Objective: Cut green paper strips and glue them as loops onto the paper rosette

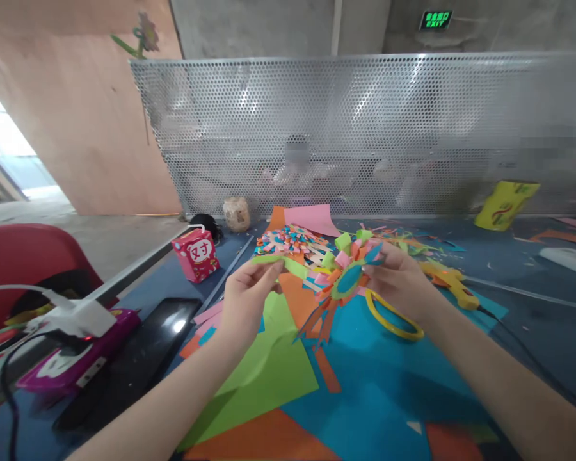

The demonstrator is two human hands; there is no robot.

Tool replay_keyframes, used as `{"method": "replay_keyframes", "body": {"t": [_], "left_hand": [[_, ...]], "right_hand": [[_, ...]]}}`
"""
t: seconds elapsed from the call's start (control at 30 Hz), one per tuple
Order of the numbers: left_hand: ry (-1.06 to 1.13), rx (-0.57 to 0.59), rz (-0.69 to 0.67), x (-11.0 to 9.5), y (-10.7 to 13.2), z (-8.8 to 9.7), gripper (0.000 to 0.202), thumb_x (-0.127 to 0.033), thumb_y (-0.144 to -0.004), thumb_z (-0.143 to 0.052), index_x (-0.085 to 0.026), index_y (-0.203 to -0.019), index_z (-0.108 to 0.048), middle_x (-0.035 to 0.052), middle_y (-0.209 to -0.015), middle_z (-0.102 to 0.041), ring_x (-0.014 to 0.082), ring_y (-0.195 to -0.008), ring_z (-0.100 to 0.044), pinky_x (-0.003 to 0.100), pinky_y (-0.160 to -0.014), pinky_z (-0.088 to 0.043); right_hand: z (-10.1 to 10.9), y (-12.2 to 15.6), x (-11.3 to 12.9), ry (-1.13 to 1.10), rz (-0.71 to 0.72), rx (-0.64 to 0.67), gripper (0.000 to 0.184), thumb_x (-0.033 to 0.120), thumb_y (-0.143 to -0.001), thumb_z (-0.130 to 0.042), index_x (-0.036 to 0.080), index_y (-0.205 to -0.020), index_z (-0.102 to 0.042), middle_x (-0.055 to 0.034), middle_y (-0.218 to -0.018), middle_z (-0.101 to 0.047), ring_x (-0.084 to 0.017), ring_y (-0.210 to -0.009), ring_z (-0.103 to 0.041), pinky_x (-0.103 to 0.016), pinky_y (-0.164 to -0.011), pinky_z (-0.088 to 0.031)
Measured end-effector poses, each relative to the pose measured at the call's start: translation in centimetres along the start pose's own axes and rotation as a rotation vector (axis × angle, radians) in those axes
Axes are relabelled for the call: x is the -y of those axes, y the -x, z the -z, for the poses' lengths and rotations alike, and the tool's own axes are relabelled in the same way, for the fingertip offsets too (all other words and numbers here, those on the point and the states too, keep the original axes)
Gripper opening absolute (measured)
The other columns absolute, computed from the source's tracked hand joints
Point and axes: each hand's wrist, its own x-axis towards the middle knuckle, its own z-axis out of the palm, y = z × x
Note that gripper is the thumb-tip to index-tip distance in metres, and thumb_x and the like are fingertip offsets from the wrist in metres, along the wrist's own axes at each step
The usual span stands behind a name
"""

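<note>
My left hand [248, 296] pinches a narrow green paper strip [279, 263] between thumb and fingers, held out over the table. My right hand [399, 282] grips a paper flower [346, 274] made of looped green, pink and orange strips round a blue centre, with orange fringes hanging below. The strip's free end reaches toward the flower's left side. Both are raised above sheets of green paper [269, 365], blue paper [379, 378] and orange paper [269, 438].
Yellow-handled scissors [394, 317] and a yellow glue gun [454, 283] lie by my right hand. A pile of cut paper bits [288, 242], a red carton [195, 254], a black tablet [139, 358] and a purple case [72, 358] sit left. A perforated metal screen [365, 128] stands behind.
</note>
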Motion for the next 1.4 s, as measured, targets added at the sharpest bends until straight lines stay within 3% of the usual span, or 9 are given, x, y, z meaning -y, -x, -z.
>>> {"method": "replay_keyframes", "body": {"t": [0.07, 0.4, 0.53, 0.83, 0.97, 1.17, 1.3, 1.4], "left_hand": [[-0.068, 0.017, -0.013, 0.0, 0.5, 0.0, 0.012, -0.028, -0.063, -0.068, -0.018, -0.069, -0.067, 0.0, -0.067, -0.067, 0.0082, -0.05, -0.053, 0.022, -0.049, -0.043], [-0.137, 0.089, 0.069, -0.8, 1.7, -0.4, 0.008, -0.022, -0.066, -0.064, -0.015, -0.071, -0.064, 0.0035, -0.066, -0.07, 0.0167, -0.064, -0.065, 0.02, -0.044, -0.044], [-0.16, 0.125, 0.06, -1.4, 2.0, -0.4, 0.007, -0.022, -0.071, -0.061, -0.016, -0.073, -0.062, 0.0033, -0.071, -0.071, 0.0168, -0.068, -0.066, 0.019, -0.045, -0.043], [-0.123, 0.108, 0.082, -1.2, 2.0, -0.4, 0.005, -0.019, -0.07, -0.06, -0.016, -0.073, -0.061, 0.002, -0.068, -0.07, 0.0193, -0.073, -0.067, 0.018, -0.042, -0.042], [-0.115, 0.085, 0.105, -1.2, 1.8, -0.5, 0.007, -0.021, -0.069, -0.061, -0.015, -0.072, -0.059, 0.0011, -0.059, -0.067, 0.0206, -0.072, -0.067, 0.017, -0.041, -0.041], [-0.061, 0.069, 0.205, -1.0, 1.1, -0.4, 0.015, -0.026, -0.066, -0.064, -0.013, -0.071, -0.059, 0.0071, -0.069, -0.069, 0.024, -0.075, -0.067, 0.019, -0.042, -0.043], [-0.009, 0.039, 0.313, -0.4, 0.6, -0.1, 0.015, -0.024, -0.064, -0.065, -0.012, -0.07, -0.059, 0.01, -0.074, -0.07, 0.0255, -0.078, -0.066, 0.02, -0.044, -0.045], [0.018, -0.033, 0.367, -0.1, 0.1, 0.1, 0.01, -0.02, -0.067, -0.062, -0.011, -0.067, -0.057, 0.0108, -0.073, -0.07, 0.0252, -0.08, -0.066, 0.022, -0.048, -0.048]], "right_hand": [[-0.2, 0.1, -0.2, 0.024, -0.013, 0.003, 0.034, 0.018, -0.059, -0.069, 0.028, -0.087, -0.054, 0.0032, -0.079, -0.064, -0.017, -0.074, -0.063, -0.033, -0.067, -0.053], [-0.9, 0.7, -0.9, 0.139, -0.036, -0.006, 0.03, 0.026, -0.061, -0.069, 0.028, -0.087, -0.054, 0.0007, -0.078, -0.064, -0.017, -0.068, -0.063, -0.026, -0.051, -0.053], [-0.9, 0.8, -0.9, 0.052, -0.044, 0.041, 0.025, 0.024, -0.062, -0.07, 0.028, -0.083, -0.057, 0.0038, -0.072, -0.063, -0.013, -0.062, -0.062, -0.024, -0.053, -0.053], [-1.0, 0.8, -0.8, -0.026, -0.082, -0.021, 0.033, 0.02, -0.058, -0.072, 0.03, -0.086, -0.059, 0.003, -0.073, -0.064, -0.013, -0.057, -0.06, -0.022, -0.046, -0.052], [-0.8, 0.8, -1.2, -0.026, -0.087, -0.052, 0.032, 0.019, -0.059, -0.072, 0.028, -0.087, -0.058, 0.0034, -0.077, -0.064, -0.012, -0.065, -0.061, -0.022, -0.056, -0.053], [-0.8, 0.6, -1.4, -0.047, -0.103, -0.069, 0.029, 0.018, -0.058, -0.073, 0.026, -0.083, -0.06, 0.0029, -0.077, -0.064, -0.012, -0.067, -0.061, -0.023, -0.058, -0.052], [-0.6, 0.4, -1.6, -0.012, -0.195, -0.096, 0.019, 0.019, -0.058, -0.073, 0.021, -0.066, -0.055, 0.0037, -0.065, -0.061, -0.011, -0.058, -0.058, -0.024, -0.057, -0.05], [-0.3, 0.3, -1.7, 0.087, -0.216, -0.108, 0.023, 0.023, -0.057, -0.072, 0.02, -0.061, -0.049, 0.0064, -0.054, -0.055, -0.009, -0.046, -0.053, -0.025, -0.051, -0.047]]}}
